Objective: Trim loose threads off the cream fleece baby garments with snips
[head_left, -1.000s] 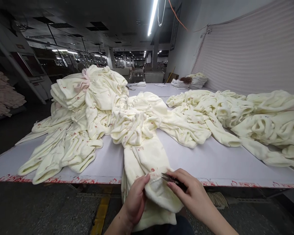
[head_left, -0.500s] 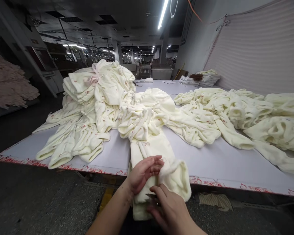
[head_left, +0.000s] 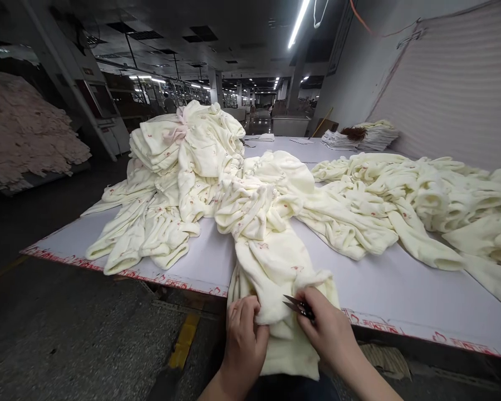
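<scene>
A cream fleece garment [head_left: 275, 256] with small printed motifs lies over the table's front edge, its lower end hanging down. My left hand [head_left: 245, 334] grips the fabric near the left side of the hanging part, fingers curled. In my right hand [head_left: 323, 323] are small dark thread snips [head_left: 301, 307], blades apart and pointing left over the cloth. Some fabric bunches up beside the right fingers. The garment's gathered upper part [head_left: 250, 206] rests on the table.
A tall heap of cream garments [head_left: 192, 150] stands at the left on the white table [head_left: 209, 250]. More cream garments [head_left: 401, 189] spread across the right. Folded white pieces [head_left: 359, 138] lie at the back. Pink fabric [head_left: 29, 128] is piled at far left.
My left hand has gone from open above the cloth to gripping it lower down. My right hand has moved up and right, its snips now plainly visible. The view has turned slightly left.
</scene>
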### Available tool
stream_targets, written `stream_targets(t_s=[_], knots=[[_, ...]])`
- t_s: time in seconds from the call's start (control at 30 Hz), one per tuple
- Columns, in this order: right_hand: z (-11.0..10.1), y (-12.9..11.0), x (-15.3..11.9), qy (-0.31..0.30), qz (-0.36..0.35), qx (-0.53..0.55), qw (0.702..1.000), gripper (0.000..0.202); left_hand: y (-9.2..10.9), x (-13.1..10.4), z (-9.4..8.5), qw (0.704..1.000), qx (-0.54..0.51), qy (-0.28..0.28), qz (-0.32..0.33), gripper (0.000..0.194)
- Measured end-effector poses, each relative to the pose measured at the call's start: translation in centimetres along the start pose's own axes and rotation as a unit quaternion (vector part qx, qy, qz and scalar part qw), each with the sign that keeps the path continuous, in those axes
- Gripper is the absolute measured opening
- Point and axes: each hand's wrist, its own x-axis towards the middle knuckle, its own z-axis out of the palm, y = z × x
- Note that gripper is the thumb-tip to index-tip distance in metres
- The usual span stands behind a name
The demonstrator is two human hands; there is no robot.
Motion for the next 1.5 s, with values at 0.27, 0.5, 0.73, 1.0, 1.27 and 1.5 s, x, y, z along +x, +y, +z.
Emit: stream_targets(t_s=[0.27,0.5,0.73,1.0,1.27,1.5], knots=[[-1.0,-0.2,-0.6,0.027,-0.065,-0.011,0.997,0.028,0.5,1.8,0.1,0.994,-0.096,0.055,0.017,0.027],[0.7,1.2,2.9,0.144,0.004,-0.032,0.989,0.006,1.3,4.4,-0.8,0.789,-0.498,-0.180,-0.311,0.022],[-1.4,-0.6,0.9,0.028,-0.068,0.015,0.997,0.021,1.0,5.2,-0.6,0.664,-0.653,-0.136,-0.338,0.014],[-1.0,-0.4,1.7,0.035,-0.054,0.050,0.997,0.023,0.8,5.4,-0.2,0.628,-0.685,-0.143,-0.341,0.018],[-2.0,-0.4,1.5,0.055,-0.064,0.011,0.996,0.021,1.3,5.9,-0.7,0.684,-0.623,-0.177,-0.334,0.026],[-2.4,-1.2,1.1,0.063,-0.100,-0.108,0.987,0.024,1.9,6.5,-1.2,0.749,-0.544,-0.195,-0.324,0.034]])
